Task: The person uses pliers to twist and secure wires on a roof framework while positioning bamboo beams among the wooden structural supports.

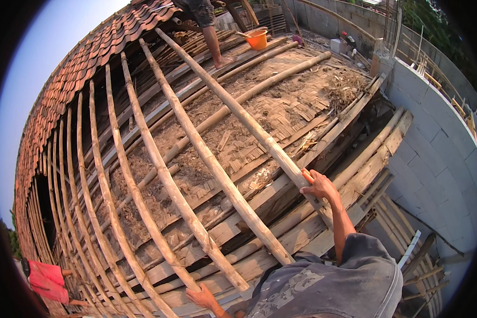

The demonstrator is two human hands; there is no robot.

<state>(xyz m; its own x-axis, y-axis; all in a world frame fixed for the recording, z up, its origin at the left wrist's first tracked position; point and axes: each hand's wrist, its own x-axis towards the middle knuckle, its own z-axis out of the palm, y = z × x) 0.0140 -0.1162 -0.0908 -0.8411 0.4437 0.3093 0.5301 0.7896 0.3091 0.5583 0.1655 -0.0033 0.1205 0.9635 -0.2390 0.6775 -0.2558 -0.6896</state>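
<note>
Sloping wooden poles run down from the tiled roof toward me. My right hand (321, 188) is on the rightmost pole (249, 124), its fingers closed around a small orange stick-shaped thing (307, 176) whose kind I cannot make out. At the lower edge, my left hand (201, 298) grips the lower end of another pole (156, 236), fingers curled over it. Between the two hands lie two more poles, with the nearer pole (225, 183) ending close to my dark shirt.
Worn woven matting (281, 100) and debris lie beneath the poles. Red-brown tiles (90, 53) cover the upper left. A person's bare leg (213, 45) stands near an orange bucket (257, 40). Another person in a red shirt (46, 281) is at lower left. A grey block wall (434, 127) rises right.
</note>
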